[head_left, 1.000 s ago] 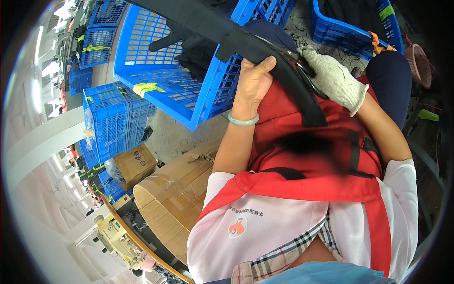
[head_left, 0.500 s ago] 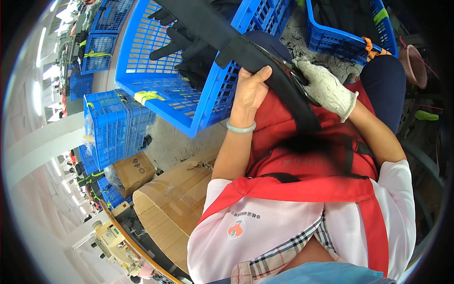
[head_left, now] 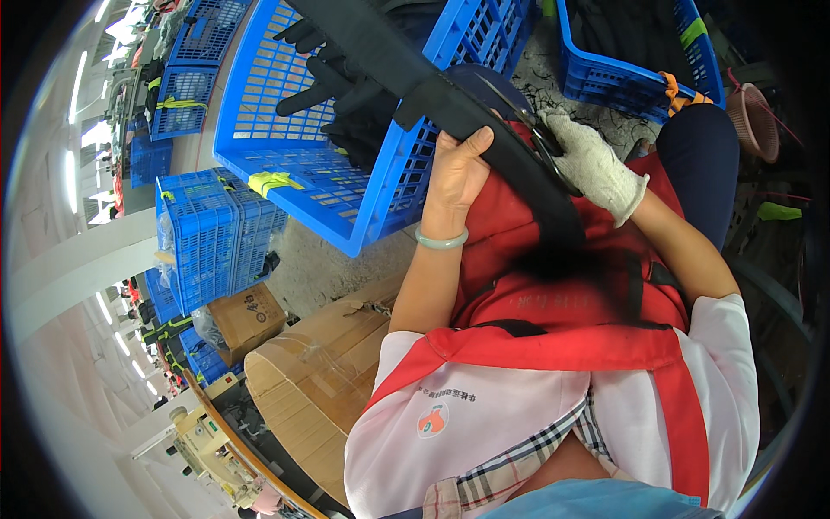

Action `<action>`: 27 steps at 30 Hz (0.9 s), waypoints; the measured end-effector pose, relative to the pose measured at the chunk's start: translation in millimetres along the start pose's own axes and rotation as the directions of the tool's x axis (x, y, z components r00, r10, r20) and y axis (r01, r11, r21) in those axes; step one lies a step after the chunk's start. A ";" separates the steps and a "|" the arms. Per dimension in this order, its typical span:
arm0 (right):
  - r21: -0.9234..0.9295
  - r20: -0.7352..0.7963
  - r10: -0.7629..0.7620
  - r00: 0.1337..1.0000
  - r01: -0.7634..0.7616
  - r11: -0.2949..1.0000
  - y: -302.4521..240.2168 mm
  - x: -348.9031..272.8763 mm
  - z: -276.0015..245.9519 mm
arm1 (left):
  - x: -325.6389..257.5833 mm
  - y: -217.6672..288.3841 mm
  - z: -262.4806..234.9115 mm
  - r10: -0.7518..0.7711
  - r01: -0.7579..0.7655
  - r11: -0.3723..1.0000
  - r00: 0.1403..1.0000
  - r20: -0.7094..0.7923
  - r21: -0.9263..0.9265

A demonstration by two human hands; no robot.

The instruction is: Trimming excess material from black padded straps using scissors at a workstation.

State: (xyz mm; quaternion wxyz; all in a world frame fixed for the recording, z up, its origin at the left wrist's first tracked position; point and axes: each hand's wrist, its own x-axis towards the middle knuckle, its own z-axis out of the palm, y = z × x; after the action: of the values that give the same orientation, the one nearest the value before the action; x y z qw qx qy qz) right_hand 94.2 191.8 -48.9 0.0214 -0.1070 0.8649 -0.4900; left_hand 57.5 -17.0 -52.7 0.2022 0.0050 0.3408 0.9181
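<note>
A long, wide black fabric strip (head_left: 380, 65) runs from the top of the view down across the lap, its lower end lying on the red apron (head_left: 510, 303). My bare left hand (head_left: 460, 169), with a pale bangle at the wrist, pinches the strip's edge, thumb on top and fingers beneath. In a white knitted glove, my right hand (head_left: 596, 164) is closed around the dark handles of a pair of scissors (head_left: 546, 149). The blades point up and left along the strip's right edge. Whether they touch the fabric I cannot tell.
A blue plastic crate (head_left: 363, 212) with black fabric pieces stands left of the strip. Another blue crate (head_left: 609, 91) with black pieces is at the upper right, near a pink basket (head_left: 754, 125). Cardboard (head_left: 320, 372), stacked blue crates (head_left: 203, 238) and a sewing machine (head_left: 203, 441) are at left.
The scissors blades now stick out farther and plainer beyond the strip's right edge. My right hand has shifted only slightly; my left hand keeps its grip at nearly the same spot.
</note>
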 end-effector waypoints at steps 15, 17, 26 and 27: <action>-0.208 0.102 -0.123 0.987 0.142 0.968 -10.1 11.2 -32.9 | -2.4 3.1 10.2 -0.104 0.155 0.971 0.961 0.257 -0.184; -0.201 0.078 -0.120 0.990 0.133 0.970 -8.4 11.3 -26.5 | -1.7 2.1 7.7 -0.110 0.164 0.969 0.956 0.273 -0.183; -0.155 -0.028 -0.211 0.977 0.204 0.967 2.9 14.9 -12.7 | -3.3 -2.4 5.5 -0.157 0.221 0.959 0.935 0.317 -0.178; -0.163 0.054 -0.050 0.997 0.059 0.985 -1.4 17.3 -12.4 | -3.4 -2.2 4.5 -0.160 0.227 0.958 0.930 0.332 -0.176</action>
State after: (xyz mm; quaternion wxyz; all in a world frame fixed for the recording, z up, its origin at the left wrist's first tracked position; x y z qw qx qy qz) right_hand 75.8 198.0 -40.1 0.0204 -0.1441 0.8983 -0.4146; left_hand 62.1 -13.9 -50.2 0.3432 0.0960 0.2037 0.9119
